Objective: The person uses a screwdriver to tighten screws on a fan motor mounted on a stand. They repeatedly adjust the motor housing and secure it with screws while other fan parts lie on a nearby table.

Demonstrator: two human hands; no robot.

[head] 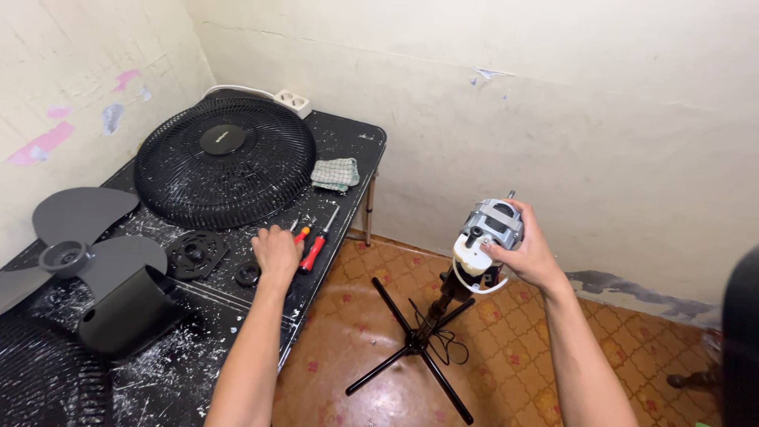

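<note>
My right hand (531, 255) grips a grey and white fan motor (486, 234) that sits on top of a black pole with a cross-shaped stand (413, 344) on the floor. My left hand (276, 251) rests on the black table (348, 134), fingers curled over the red-handled screwdrivers (315, 249) lying there. Whether it grips one I cannot tell. A small black round nut (247, 273) lies just left of that hand.
On the table lie a round black fan grille (224, 158), grey fan blades (79, 245), a black motor cover (126, 312), a round black plate (194, 253), a checked cloth (336, 173), a white power strip (291, 101) and another grille (47, 379). Walls close behind.
</note>
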